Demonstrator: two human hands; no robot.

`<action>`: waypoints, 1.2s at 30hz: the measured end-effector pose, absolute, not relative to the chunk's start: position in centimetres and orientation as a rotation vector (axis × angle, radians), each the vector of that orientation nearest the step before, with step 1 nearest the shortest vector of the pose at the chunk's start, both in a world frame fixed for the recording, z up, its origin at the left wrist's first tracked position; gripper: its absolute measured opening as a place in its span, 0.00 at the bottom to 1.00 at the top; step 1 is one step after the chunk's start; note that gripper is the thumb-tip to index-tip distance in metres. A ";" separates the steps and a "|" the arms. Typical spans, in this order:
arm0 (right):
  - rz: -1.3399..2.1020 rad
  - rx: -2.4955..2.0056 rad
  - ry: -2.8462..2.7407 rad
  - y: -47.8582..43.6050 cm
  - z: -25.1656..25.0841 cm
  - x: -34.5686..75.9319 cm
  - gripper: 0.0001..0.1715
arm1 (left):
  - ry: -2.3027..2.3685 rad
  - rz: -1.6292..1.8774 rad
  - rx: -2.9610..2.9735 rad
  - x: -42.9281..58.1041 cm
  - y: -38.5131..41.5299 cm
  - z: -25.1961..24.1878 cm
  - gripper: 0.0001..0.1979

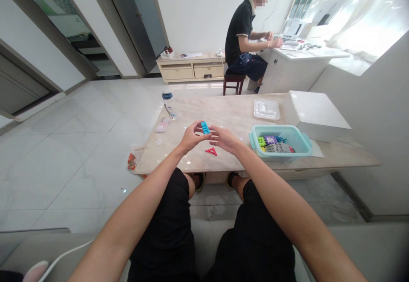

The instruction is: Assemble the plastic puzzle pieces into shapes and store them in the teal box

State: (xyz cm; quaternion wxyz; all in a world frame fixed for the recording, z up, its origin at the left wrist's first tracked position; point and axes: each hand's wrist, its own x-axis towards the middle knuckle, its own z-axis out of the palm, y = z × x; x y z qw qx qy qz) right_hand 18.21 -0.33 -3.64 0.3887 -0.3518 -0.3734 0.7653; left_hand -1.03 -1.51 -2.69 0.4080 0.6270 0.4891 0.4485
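Note:
Both my hands meet above the marble coffee table (230, 111). My left hand (191, 137) pinches a blue toy block piece (205, 127) from the left, and my right hand (223, 138) closes its fingers on the same piece from the right. A small red toy piece (211, 151) lies on the table just below my hands. To the right stands a teal plastic bin (281, 153) holding several coloured toy pieces (275, 143).
A clear plastic lid (266, 109) and a white box (315, 114) rest at the table's far right. Small items (168, 111) lie at the far left edge. Another person (247, 35) sits on a stool at a white desk beyond. A snack bag (131, 161) lies on the floor.

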 end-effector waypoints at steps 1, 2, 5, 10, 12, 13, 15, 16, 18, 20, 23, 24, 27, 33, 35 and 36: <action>1.950 -0.903 -0.946 -0.4 -3.7 18.0 0.17 | 1.254 1.128 1.604 -1.0 -1.5 -2.7 0.39; 1.950 -0.914 -0.943 -0.5 -3.7 17.7 0.18 | 1.274 1.124 1.628 -0.9 -1.5 -2.7 0.39; 1.930 -0.944 -0.935 -0.6 -3.8 17.3 0.18 | 1.299 1.092 1.676 -0.9 -1.6 -2.8 0.39; 1.929 -0.973 -0.943 -0.6 -3.9 18.0 0.16 | 1.273 1.061 1.706 -0.7 -1.7 -2.7 0.40; 1.933 -0.987 -0.992 -0.6 -3.9 18.4 0.16 | 1.258 1.045 1.709 -0.6 -1.9 -2.6 0.40; 1.934 -0.994 -1.018 -0.5 -3.9 18.6 0.16 | 1.255 1.039 1.707 -0.5 -1.9 -2.5 0.41; 1.929 -1.005 -1.056 -0.5 -3.8 18.8 0.16 | 1.258 1.041 1.707 -0.4 -2.0 -2.5 0.41; 1.925 -1.004 -1.068 -0.5 -3.9 18.9 0.16 | 1.263 1.048 1.708 -0.4 -2.0 -2.4 0.41; 1.921 -1.000 -1.079 -0.4 -3.9 18.9 0.16 | 1.270 1.058 1.715 -0.4 -2.1 -2.3 0.41; 1.926 -0.998 -1.074 -0.3 -3.9 19.0 0.17 | 1.264 1.064 1.732 -0.4 -2.1 -2.2 0.41; 1.940 -0.998 -1.067 -0.3 -3.9 19.1 0.18 | 1.233 1.063 1.775 -0.6 -2.2 -2.1 0.41; 1.945 -0.998 -1.080 -0.3 -3.9 19.2 0.18 | 1.219 1.058 1.792 -0.6 -2.2 -2.0 0.41; 1.962 -0.998 -1.136 -0.4 -3.9 19.4 0.20 | 1.182 1.031 1.848 -0.7 -2.3 -2.1 0.40; 2.021 -0.982 -1.150 -0.8 -3.4 19.5 0.21 | 1.191 1.051 1.967 -0.6 -2.5 -1.8 0.40; 2.061 -0.953 -1.150 -0.9 -3.1 19.4 0.22 | 1.180 1.069 2.008 -0.6 -2.6 -1.6 0.40; 2.076 -0.938 -1.148 -1.0 -3.0 19.4 0.22 | 1.175 1.073 2.027 -0.6 -2.7 -1.5 0.39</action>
